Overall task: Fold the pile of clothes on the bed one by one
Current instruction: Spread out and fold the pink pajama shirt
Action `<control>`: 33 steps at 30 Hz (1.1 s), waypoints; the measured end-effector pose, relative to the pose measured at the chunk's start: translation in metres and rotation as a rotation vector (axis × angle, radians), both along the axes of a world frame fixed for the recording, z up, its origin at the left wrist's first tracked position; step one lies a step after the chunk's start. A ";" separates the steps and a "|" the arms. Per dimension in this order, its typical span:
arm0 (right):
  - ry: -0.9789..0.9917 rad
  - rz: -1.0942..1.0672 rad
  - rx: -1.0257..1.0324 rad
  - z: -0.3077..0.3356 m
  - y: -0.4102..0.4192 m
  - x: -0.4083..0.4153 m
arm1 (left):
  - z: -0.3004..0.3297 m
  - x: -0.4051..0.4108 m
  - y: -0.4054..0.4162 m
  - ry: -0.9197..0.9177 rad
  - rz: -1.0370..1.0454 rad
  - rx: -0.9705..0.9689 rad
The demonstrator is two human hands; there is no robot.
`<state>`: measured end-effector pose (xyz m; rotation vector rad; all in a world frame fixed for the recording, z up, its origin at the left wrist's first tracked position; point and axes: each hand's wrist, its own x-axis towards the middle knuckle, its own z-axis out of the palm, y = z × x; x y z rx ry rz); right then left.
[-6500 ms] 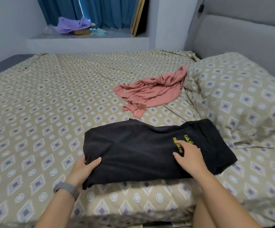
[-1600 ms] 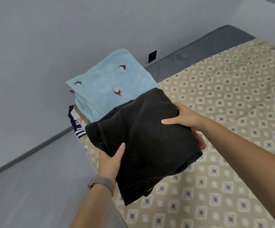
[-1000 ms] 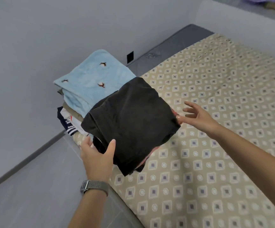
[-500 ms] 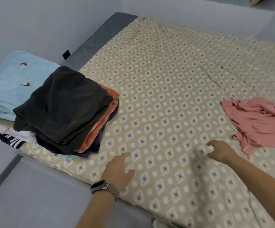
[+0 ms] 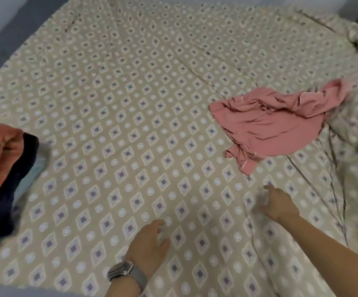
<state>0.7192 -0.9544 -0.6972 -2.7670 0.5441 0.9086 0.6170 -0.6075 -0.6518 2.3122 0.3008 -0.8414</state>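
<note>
Head view, looking down on a bed [image 5: 130, 103] covered by a beige sheet printed with diamonds and circles. A crumpled pink garment [image 5: 274, 121], unfolded, lies on the sheet at the right, its upper end close to the rumpled bedding at the far right edge. At the left edge, only partly in frame, stands a stack of folded clothes [image 5: 0, 176]: an orange piece lies over a dark navy one, with a sliver of pale blue fabric at the stack's right side. The left hand [image 5: 149, 245] is low in the centre, palm down over the sheet, fingers relaxed and slightly spread, holding nothing; whether it touches the sheet cannot be told. A wristwatch [image 5: 123, 271] with a grey band sits on its wrist. The right hand [image 5: 277, 203] is extended toward the pink garment, just short of the garment's lower tip and apart from it; its fingers appear loosely extended and it holds nothing, though motion blur hides finer detail. The two hands are apart, with bare sheet between them.
</note>
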 end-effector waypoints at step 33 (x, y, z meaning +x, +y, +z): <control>-0.349 -0.491 0.908 -0.015 -0.027 -0.041 | -0.058 0.025 -0.171 0.262 0.422 -0.451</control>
